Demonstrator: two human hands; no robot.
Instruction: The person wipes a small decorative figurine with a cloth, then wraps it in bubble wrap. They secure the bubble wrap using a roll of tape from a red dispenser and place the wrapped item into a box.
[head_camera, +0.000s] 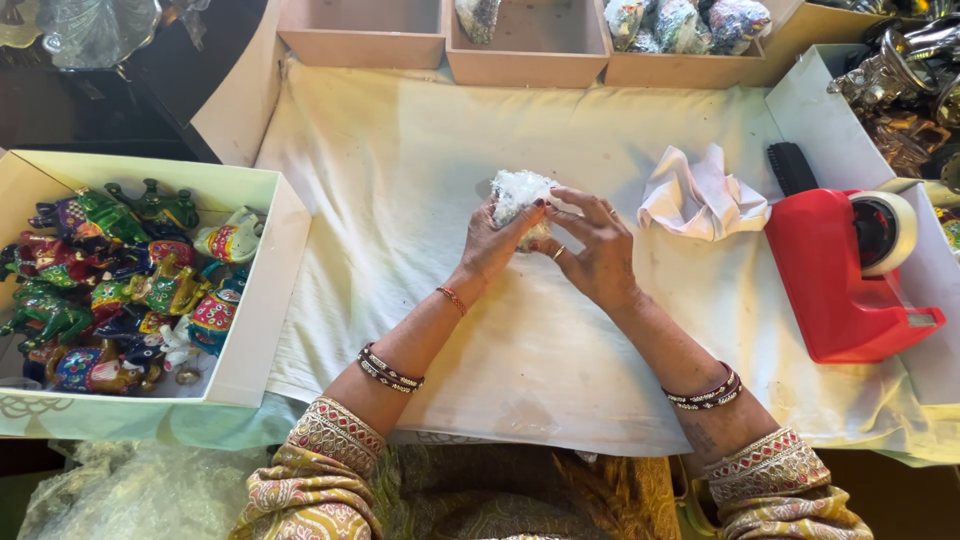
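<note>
My left hand (492, 243) and my right hand (594, 243) both grip a small bundle wrapped in clear bubble wrap (518, 190), held just above a white cloth (400, 180) spread over the table. The fingers of both hands curl round its lower part, so what is inside stays hidden. Bangles sit on both wrists.
A white box (262, 300) at the left holds several painted animal figurines (130, 280). A red tape dispenser (840, 280) stands at the right, with crumpled white paper (700, 195) beside it. Cardboard trays (530, 50) line the far edge, one with wrapped bundles (685, 22). Metal figures (905, 90) sit far right.
</note>
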